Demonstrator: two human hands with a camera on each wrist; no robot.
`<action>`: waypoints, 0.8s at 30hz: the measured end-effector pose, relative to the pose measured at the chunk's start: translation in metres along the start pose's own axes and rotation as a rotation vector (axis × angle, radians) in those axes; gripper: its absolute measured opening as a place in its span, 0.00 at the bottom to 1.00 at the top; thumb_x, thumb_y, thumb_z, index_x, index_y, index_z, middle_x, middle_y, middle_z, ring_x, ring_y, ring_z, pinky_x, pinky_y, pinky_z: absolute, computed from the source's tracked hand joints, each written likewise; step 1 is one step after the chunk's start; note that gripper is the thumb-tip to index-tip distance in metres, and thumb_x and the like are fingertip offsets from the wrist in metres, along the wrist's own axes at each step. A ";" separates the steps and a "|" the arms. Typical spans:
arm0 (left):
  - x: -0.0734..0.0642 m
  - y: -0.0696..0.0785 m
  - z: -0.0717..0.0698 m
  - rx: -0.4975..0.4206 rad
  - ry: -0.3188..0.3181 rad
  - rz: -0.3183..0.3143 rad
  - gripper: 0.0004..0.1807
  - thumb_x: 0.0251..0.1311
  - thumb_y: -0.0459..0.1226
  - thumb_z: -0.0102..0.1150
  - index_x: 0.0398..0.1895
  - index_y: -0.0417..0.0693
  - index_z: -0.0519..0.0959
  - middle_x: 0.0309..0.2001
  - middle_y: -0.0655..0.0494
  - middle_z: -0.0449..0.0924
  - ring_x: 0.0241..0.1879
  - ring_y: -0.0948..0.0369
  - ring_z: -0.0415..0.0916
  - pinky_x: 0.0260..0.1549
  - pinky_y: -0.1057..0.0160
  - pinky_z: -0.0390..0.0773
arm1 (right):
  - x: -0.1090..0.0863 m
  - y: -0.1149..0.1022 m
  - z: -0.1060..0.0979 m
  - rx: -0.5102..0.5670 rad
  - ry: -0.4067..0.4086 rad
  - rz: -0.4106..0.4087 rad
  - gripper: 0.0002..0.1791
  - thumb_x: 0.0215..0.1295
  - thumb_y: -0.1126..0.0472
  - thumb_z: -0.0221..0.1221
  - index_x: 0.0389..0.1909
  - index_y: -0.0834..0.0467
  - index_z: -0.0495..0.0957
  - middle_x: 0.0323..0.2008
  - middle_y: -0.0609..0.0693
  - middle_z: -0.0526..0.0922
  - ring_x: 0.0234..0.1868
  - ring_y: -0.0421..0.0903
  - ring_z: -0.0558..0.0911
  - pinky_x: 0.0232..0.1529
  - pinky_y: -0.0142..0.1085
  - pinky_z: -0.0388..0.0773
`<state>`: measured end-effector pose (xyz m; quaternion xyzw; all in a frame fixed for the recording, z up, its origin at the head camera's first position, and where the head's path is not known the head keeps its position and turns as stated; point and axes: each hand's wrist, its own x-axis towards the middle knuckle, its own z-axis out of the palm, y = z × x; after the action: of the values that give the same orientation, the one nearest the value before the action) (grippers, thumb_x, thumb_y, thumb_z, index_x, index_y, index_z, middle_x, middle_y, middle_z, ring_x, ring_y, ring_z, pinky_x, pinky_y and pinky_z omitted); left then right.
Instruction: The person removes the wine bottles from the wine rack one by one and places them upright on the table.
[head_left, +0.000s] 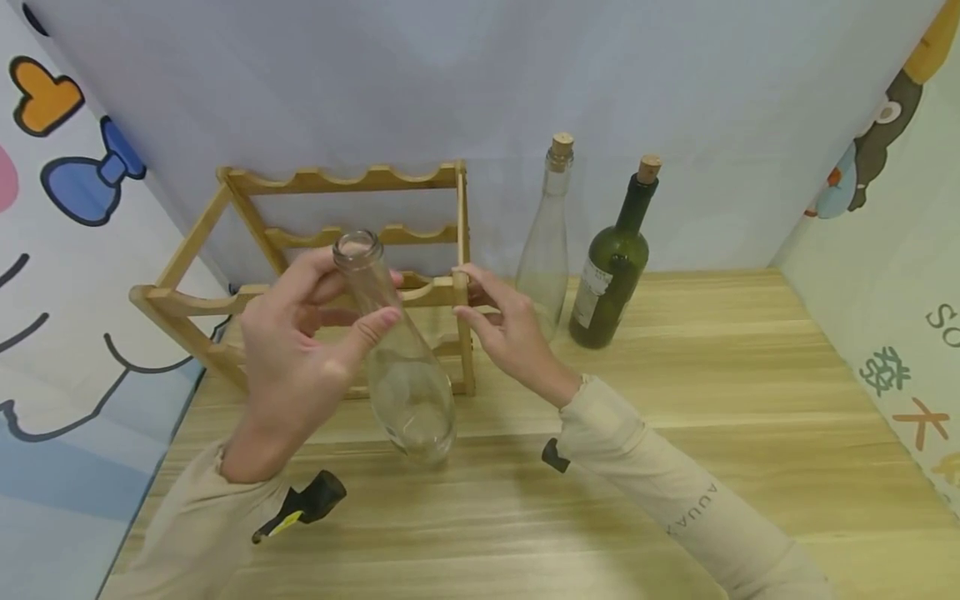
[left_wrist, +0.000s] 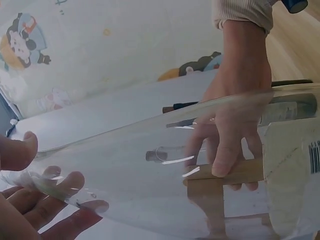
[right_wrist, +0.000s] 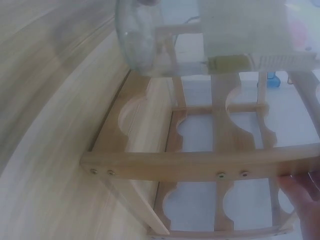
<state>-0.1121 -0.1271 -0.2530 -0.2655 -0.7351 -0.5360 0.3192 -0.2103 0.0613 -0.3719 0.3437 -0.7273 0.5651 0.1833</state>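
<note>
My left hand (head_left: 307,350) grips a clear glass bottle (head_left: 408,392) around its neck. The bottle's uncorked mouth points up and its base tilts toward the right front, in front of a wooden bottle rack (head_left: 206,304). With thumb and fingers, my right hand (head_left: 513,329) pinches the rack's front right upright near its top corner. Seen through the glass in the left wrist view, the right hand (left_wrist: 232,130) holds the wooden rail (left_wrist: 240,171). In the right wrist view the bottle (right_wrist: 200,40) hangs beside the rack's scalloped rails (right_wrist: 135,112).
Right of the rack stand a corked clear bottle (head_left: 551,242) and a corked dark green bottle (head_left: 615,258) with a label. A pale curtain (head_left: 600,83) rises behind the wooden table (head_left: 712,375). Printed panels (head_left: 67,292) flank both sides.
</note>
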 end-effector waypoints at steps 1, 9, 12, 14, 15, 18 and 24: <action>-0.001 -0.001 0.000 0.002 -0.002 -0.002 0.24 0.42 0.17 0.67 0.47 0.33 0.76 0.37 0.45 0.84 0.38 0.62 0.83 0.27 0.69 0.81 | 0.000 0.000 0.000 0.001 -0.001 0.001 0.24 0.62 0.69 0.59 0.60 0.62 0.70 0.40 0.59 0.80 0.42 0.51 0.82 0.36 0.32 0.82; -0.008 -0.011 0.002 0.017 -0.013 0.004 0.25 0.39 0.17 0.69 0.46 0.30 0.76 0.38 0.43 0.84 0.40 0.64 0.82 0.28 0.70 0.81 | 0.000 0.000 0.001 0.012 -0.003 -0.007 0.23 0.62 0.70 0.58 0.59 0.63 0.69 0.40 0.60 0.80 0.41 0.52 0.82 0.35 0.35 0.83; -0.011 -0.015 0.003 0.017 -0.024 0.015 0.26 0.38 0.16 0.69 0.46 0.27 0.76 0.38 0.42 0.84 0.40 0.65 0.82 0.28 0.70 0.82 | 0.000 0.001 0.001 0.009 -0.001 -0.006 0.23 0.62 0.70 0.59 0.59 0.63 0.69 0.40 0.60 0.80 0.41 0.52 0.82 0.35 0.35 0.83; -0.013 -0.018 0.003 0.021 -0.030 0.017 0.26 0.37 0.15 0.68 0.45 0.26 0.75 0.38 0.41 0.83 0.41 0.65 0.82 0.28 0.69 0.82 | 0.000 0.000 0.001 0.004 -0.001 -0.005 0.24 0.61 0.70 0.59 0.59 0.63 0.69 0.40 0.59 0.80 0.41 0.52 0.82 0.35 0.35 0.83; -0.013 -0.019 0.003 0.022 -0.031 0.016 0.26 0.37 0.15 0.68 0.45 0.26 0.75 0.38 0.40 0.83 0.41 0.65 0.82 0.28 0.69 0.82 | 0.000 0.001 0.001 0.003 -0.002 -0.004 0.24 0.62 0.70 0.59 0.59 0.62 0.69 0.40 0.59 0.80 0.41 0.51 0.82 0.35 0.35 0.83; -0.015 -0.021 0.003 0.025 -0.038 0.002 0.26 0.37 0.15 0.68 0.46 0.26 0.74 0.38 0.40 0.83 0.41 0.66 0.82 0.28 0.69 0.82 | 0.000 0.000 0.001 -0.001 0.000 -0.004 0.24 0.61 0.70 0.59 0.59 0.62 0.69 0.41 0.59 0.79 0.41 0.51 0.82 0.35 0.34 0.83; -0.020 -0.025 0.004 0.019 -0.036 -0.030 0.26 0.38 0.17 0.69 0.46 0.27 0.75 0.39 0.41 0.83 0.41 0.65 0.82 0.28 0.69 0.82 | -0.001 0.001 0.001 0.004 0.005 -0.002 0.24 0.61 0.70 0.59 0.59 0.64 0.69 0.41 0.60 0.80 0.41 0.53 0.82 0.35 0.33 0.83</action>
<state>-0.1186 -0.1315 -0.2842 -0.2610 -0.7495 -0.5290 0.3004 -0.2102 0.0605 -0.3732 0.3433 -0.7254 0.5672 0.1851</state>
